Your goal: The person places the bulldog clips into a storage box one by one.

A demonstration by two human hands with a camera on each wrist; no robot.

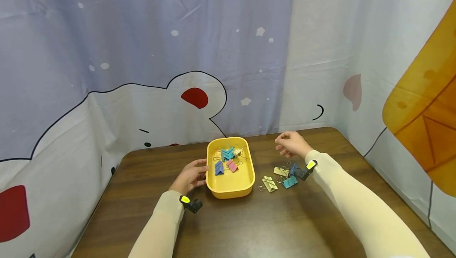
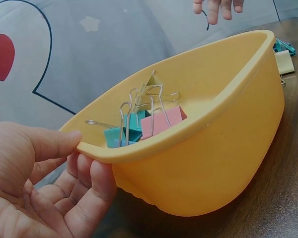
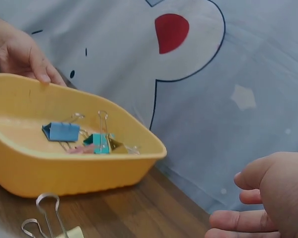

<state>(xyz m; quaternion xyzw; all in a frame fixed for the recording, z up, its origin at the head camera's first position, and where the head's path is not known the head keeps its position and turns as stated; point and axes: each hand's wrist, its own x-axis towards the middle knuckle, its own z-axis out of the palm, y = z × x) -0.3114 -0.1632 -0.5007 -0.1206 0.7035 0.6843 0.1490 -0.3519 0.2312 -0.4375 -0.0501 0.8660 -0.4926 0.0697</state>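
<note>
My left hand (image 1: 190, 175) grips the left rim of a yellow plastic bin (image 1: 230, 194). In the left wrist view its thumb lies on the rim and the fingers are bent against the outer wall. Inside the bin lie several binder clips: a blue one (image 1: 219, 168), a pink one (image 1: 232, 165), teal ones (image 1: 227, 154) and a pale yellow one (image 1: 238, 152). To the right of the bin, my right hand (image 1: 293, 144) hovers over the table with loosely bent fingers, holding nothing. It is beyond a small group of loose clips.
The loose group has pale yellow clips (image 1: 269, 184), a teal clip (image 1: 289, 182) and a dark blue clip (image 1: 293, 169), partly behind the right wrist camera. Everything stands on a brown wooden table (image 1: 228, 226). A printed curtain (image 1: 249, 60) hangs along the table's back edge.
</note>
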